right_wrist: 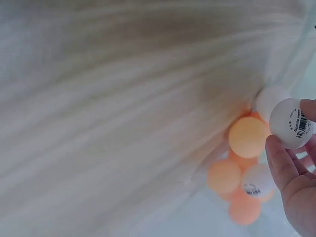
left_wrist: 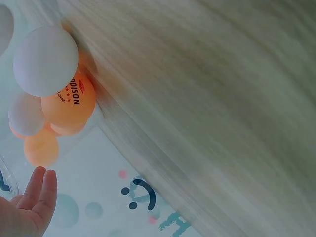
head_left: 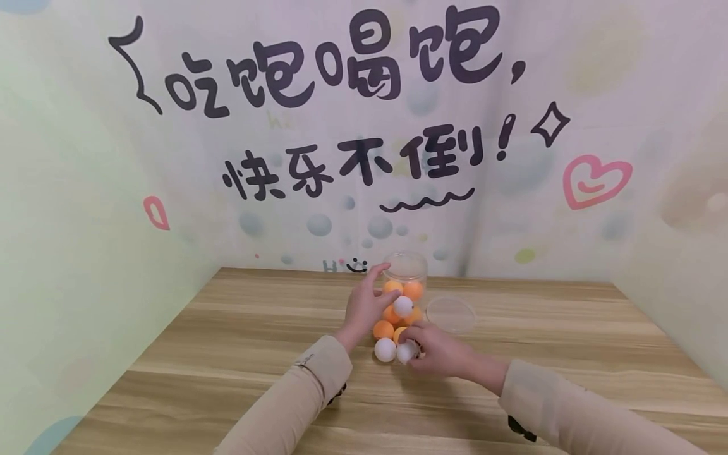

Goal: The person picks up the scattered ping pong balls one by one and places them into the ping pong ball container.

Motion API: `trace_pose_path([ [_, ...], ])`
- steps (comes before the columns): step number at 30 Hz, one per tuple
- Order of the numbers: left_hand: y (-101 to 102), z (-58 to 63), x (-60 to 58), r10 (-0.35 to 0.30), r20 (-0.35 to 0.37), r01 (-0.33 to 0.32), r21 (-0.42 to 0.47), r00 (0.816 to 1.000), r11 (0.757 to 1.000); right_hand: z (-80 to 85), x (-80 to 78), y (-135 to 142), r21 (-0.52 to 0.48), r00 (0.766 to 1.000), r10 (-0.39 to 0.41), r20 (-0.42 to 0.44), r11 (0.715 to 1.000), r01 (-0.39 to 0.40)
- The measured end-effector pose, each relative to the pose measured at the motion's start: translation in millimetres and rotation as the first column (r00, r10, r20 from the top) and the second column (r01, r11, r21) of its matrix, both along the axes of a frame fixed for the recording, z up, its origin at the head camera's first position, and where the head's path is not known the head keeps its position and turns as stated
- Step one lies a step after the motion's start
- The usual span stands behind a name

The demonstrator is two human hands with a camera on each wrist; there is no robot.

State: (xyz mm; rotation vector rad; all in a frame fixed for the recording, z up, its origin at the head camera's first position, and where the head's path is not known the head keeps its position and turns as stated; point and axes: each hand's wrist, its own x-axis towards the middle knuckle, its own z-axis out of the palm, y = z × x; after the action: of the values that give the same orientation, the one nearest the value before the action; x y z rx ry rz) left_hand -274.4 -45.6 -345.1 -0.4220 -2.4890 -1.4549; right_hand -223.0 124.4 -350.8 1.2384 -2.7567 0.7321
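A white ping-pong ball (right_wrist: pixel 286 123) with printed lettering is pinched between the thumb and fingers of my right hand (head_left: pixel 440 351), low over the table. Beside it lies another white ping-pong ball (head_left: pixel 385 349). My left hand (head_left: pixel 366 306) is at the left side of a clear plastic tub (head_left: pixel 405 268), fingers extended near its rim, thumb reaching across the front. Just below that thumb is a white ping-pong ball (head_left: pixel 403 307). Several orange ping-pong balls (head_left: pixel 383 329) cluster between the hands and at the tub; one orange ball (left_wrist: pixel 69 101) shows black print in the left wrist view.
A clear round lid (head_left: pixel 452 315) lies flat on the wooden table (head_left: pixel 256 322), right of the tub. Behind the table hangs a printed cloth backdrop (head_left: pixel 341 227) with dark lettering, and similar cloth walls stand at both sides.
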Motion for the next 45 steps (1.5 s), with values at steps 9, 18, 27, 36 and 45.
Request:
trace_pose_path([
  [9,-2,-0.5,0.2,0.002,0.015,-0.003,0.001,1.000,1.000,26.5,-3.4,2,0.010,0.990,0.005,-0.141,1.000,-0.003],
  [18,0,-0.1,-1.6,0.003,0.006,-0.002,-0.014,1.000,1.000,56.6,-5.2,6,0.044,0.983,-0.020,-0.181,0.999,0.029],
  [27,0,1.9,0.1,0.007,0.010,-0.007,-0.012,1.000,1.000,82.3,-14.9,10,-0.001,0.966,-0.047,-0.255,0.999,0.049],
  [36,0,3.1,-0.2,0.010,0.022,-0.010,-0.011,1.000,1.000,102.1,-31.2,4,-0.029,0.967,-0.125,-0.222,0.992,0.122],
  [45,1,4.0,-0.6,0.018,0.017,-0.018,-0.020,1.000,1.000,106.6,-42.7,-2,-0.055,0.956,-0.206,-0.209,0.979,0.198],
])
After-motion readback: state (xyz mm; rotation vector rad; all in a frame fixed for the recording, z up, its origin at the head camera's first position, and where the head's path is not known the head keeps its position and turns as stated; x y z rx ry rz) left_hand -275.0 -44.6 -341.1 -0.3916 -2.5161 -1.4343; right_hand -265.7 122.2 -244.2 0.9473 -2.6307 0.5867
